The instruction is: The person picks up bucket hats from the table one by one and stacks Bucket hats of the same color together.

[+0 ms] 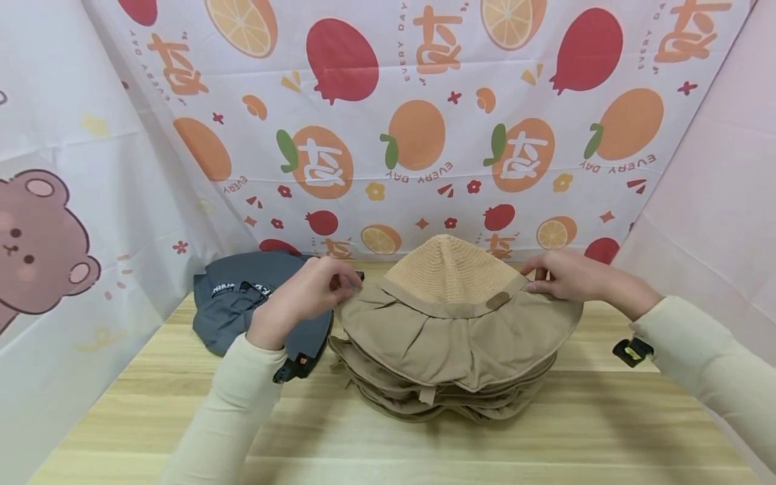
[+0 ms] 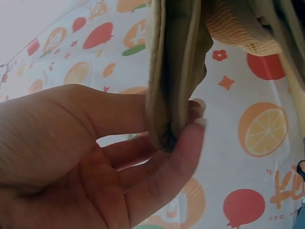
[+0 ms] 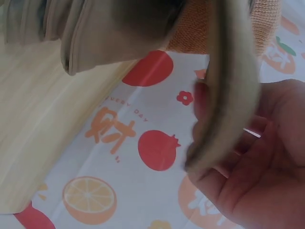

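Note:
A khaki sun hat [image 1: 418, 337] with a woven straw-coloured crown [image 1: 445, 269] lies on top of a stack of similar khaki brims [image 1: 394, 387] in the head view. My left hand [image 1: 309, 289] pinches the left edge of its brim; in the left wrist view the folded brim edge [image 2: 176, 95] sits between thumb and fingers. On the other side, my right hand [image 1: 572, 275] pinches the right brim edge, which the right wrist view shows as a blurred fabric edge [image 3: 233, 90]. A small brown tag [image 1: 498, 300] marks the hat's band.
Dark grey caps [image 1: 254, 269] with white lettering lie at the left, partly behind my left forearm. A black strap with a buckle [image 1: 632, 351] is by my right sleeve. The wooden table [image 1: 339, 451] ends at a fruit-print cloth [image 1: 412, 202] behind, with cloth walls at both sides.

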`<state>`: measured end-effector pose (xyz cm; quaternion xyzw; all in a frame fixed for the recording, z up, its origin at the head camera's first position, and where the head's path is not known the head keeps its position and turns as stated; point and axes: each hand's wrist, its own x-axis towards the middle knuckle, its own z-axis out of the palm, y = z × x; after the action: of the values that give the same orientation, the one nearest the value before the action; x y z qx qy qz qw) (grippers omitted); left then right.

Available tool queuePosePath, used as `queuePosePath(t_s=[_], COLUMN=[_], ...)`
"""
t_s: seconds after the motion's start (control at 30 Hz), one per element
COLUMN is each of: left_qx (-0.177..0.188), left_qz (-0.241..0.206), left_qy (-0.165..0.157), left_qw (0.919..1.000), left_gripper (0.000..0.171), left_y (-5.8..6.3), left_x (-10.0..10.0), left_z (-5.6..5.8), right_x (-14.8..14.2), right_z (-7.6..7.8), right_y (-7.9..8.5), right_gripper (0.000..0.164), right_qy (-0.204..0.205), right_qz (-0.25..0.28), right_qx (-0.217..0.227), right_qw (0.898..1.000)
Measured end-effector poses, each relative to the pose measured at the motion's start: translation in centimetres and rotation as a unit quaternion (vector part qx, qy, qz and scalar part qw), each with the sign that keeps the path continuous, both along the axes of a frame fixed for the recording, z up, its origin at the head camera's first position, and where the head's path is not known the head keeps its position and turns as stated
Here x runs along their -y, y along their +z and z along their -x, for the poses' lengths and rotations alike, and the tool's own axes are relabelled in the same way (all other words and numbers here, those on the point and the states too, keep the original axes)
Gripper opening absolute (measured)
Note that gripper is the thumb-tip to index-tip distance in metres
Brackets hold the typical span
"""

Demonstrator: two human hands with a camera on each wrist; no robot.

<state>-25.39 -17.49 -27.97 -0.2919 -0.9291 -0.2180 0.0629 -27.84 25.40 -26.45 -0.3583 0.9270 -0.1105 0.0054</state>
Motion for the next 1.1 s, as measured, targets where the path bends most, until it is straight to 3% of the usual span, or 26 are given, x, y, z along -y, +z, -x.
queuePosePath(t_s=[0.27,0.53,0.63,0.77,0.97,1.1], left_qx=[0.035,0.081,0.081,0.049,0.042,0.060], left_qz=[0.016,0.089,0.107,0.111,0.088,0.096], left_qy=[0.011,0.002,0.014,0.017,-0.032,-0.050], left_qw=[0.9992,0.9928,0.9908,0.9925,0.9947,0.9923], left_gripper=[0.014,0.024,0.032,0.041,0.056,0.073], left_y=[-0.8,-1.3,-0.8,0.3,2.4,2.6], left_x=[0.0,0.0,-0.2,-1.1,-3.9,-6.1], left_z=[0.6,0.8,0.6,0.0,-1.9,-3.0], right_x=[0.1,1.3,2.1,3.4,5.7,6.9], right_z=[0.1,-0.4,-1.0,-1.9,-3.3,-3.8], right_y=[-0.7,-2.4,-2.2,-1.3,-0.4,-0.7], right_gripper=[0.033,0.027,0.031,0.048,0.061,0.072], right_qy=[0.009,0.025,0.022,0.024,0.063,0.070], right_qz=[-0.023,-0.061,-0.064,-0.064,-0.056,-0.048], right_qx=[0.010,-0.047,-0.078,-0.086,-0.050,-0.032], right_qw=[1.000,0.997,0.995,0.994,0.995,0.996])
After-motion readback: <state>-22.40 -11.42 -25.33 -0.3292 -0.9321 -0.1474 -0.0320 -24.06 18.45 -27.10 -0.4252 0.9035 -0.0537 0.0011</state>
